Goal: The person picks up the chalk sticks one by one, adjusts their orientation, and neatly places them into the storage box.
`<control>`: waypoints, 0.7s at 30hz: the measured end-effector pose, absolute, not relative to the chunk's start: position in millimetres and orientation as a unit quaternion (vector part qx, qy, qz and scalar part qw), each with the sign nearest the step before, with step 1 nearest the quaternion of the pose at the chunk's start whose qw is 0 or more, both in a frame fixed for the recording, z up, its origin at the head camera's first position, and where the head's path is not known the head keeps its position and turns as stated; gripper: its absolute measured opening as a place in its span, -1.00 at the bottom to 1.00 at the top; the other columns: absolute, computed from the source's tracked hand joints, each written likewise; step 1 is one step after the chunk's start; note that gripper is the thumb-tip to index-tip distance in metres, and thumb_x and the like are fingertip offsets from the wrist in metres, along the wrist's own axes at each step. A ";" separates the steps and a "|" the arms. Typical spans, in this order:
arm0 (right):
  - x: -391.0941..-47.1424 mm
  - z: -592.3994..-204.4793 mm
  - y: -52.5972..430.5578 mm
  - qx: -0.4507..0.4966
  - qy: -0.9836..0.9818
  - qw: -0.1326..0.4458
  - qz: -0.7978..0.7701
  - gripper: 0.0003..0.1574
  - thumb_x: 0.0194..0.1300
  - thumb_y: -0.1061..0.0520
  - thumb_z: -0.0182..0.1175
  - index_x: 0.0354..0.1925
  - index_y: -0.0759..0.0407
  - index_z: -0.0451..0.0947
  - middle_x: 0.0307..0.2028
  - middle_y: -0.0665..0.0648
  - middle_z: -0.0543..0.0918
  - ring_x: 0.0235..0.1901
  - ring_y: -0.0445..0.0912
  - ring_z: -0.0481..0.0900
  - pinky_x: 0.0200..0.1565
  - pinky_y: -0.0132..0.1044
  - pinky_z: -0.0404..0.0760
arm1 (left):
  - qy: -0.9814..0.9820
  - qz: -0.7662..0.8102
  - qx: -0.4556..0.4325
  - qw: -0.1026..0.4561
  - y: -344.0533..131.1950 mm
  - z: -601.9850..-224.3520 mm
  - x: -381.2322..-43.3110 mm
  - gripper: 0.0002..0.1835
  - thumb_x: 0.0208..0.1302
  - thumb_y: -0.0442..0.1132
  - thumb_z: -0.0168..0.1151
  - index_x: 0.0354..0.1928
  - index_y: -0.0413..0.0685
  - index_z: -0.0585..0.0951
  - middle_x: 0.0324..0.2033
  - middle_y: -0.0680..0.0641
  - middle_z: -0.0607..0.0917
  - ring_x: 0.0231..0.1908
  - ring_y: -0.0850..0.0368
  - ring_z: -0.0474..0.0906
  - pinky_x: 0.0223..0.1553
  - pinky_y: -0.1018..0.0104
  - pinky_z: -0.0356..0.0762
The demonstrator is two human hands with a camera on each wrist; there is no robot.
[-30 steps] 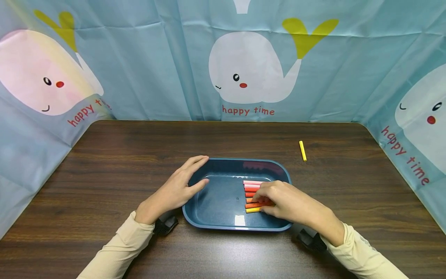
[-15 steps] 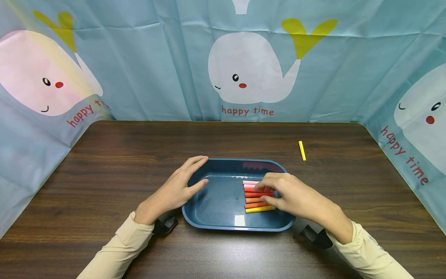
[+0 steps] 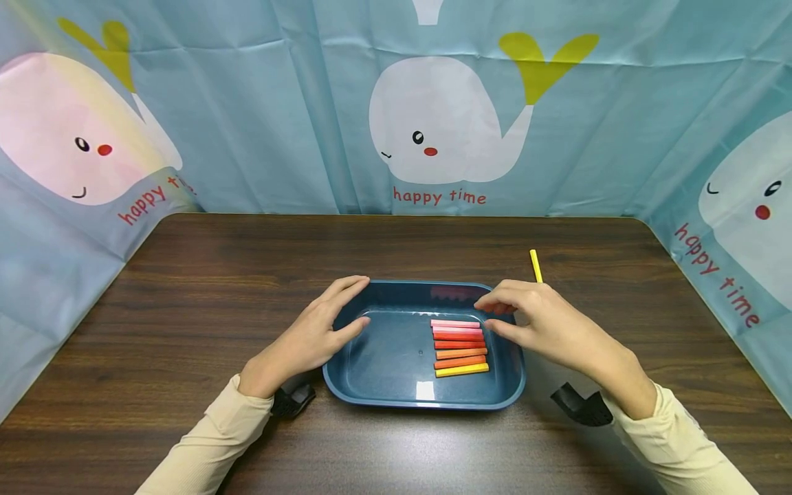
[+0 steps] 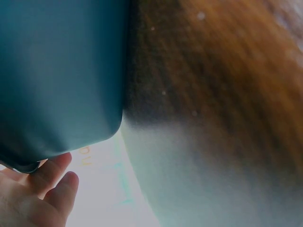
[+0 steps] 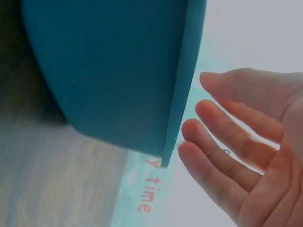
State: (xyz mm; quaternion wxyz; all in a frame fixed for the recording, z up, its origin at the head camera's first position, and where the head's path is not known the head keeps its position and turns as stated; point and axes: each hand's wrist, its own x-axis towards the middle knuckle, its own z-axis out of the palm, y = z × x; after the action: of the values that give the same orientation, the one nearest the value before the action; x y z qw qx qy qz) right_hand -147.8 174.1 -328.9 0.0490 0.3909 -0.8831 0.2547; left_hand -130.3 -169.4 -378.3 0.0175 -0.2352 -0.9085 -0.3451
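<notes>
A dark blue plastic tray (image 3: pixel 383 401) sits on the table. Inside, toward its right end, several thin coloured sticks lie in a stacked row: a pink stick (image 3: pixel 454 323) at the back, then red and orange ones, and a yellow stick (image 3: pixel 462 370) at the front. My left hand (image 3: pixel 312 330) rests at the tray's left end, fingers extended along the rim and thumb over the inside. Over the back right corner hovers my right hand (image 3: pixel 544 320), its fingers relaxed, thumb apart and nothing between them; the right wrist view shows the fingers (image 5: pixel 210 161) beside the rim.
One more yellow stick (image 3: pixel 535 265) lies on the dark wooden table (image 3: pixel 247 261) behind the tray, its near end covered by my right hand. A light blue curtain (image 3: pixel 278 124) with printed whales surrounds the table's back and sides.
My right hand has lifted from the sticks and moved back and right, over the tray's corner toward the loose yellow stick. The whole row now shows. My left hand has stayed put.
</notes>
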 end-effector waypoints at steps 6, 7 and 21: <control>-154.3 -330.7 181.8 0.394 -0.877 0.071 0.265 -0.70 0.10 0.35 0.43 -0.14 0.21 0.71 -0.23 0.05 0.75 -0.30 -0.14 0.68 -0.22 -0.28 0.69 | -0.908 -0.345 -0.235 0.016 -169.5 -378.2 -130.4 -0.32 0.40 -0.17 0.23 0.49 -0.14 0.26 0.42 -0.14 0.32 0.42 -0.11 0.28 0.34 -0.15 0.33; -155.6 -331.0 183.1 0.392 -0.878 0.075 0.266 -0.69 0.09 0.35 0.43 -0.14 0.21 0.71 -0.24 0.05 0.75 -0.30 -0.14 0.68 -0.22 -0.29 0.69 | -0.909 -0.345 -0.235 0.017 -169.5 -378.3 -130.5 -0.32 0.40 -0.17 0.23 0.49 -0.14 0.26 0.42 -0.14 0.32 0.42 -0.11 0.28 0.34 -0.15 0.33; -176.9 -338.1 206.0 0.295 -0.911 0.073 0.278 -0.67 0.14 0.35 0.40 -0.08 0.25 0.68 -0.20 0.12 0.77 -0.31 -0.09 0.73 -0.22 -0.26 0.70 | -0.907 -0.346 -0.238 0.017 -169.9 -378.5 -130.9 -0.32 0.41 -0.18 0.23 0.49 -0.16 0.25 0.42 -0.15 0.32 0.42 -0.11 0.28 0.34 -0.15 0.33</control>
State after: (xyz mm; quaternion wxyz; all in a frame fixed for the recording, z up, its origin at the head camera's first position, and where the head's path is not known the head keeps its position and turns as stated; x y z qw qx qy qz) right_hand -176.9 206.0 -338.1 0.0727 0.2949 -0.9114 0.2777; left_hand -130.9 -169.9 -378.5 0.0174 -0.2384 -0.9071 -0.3464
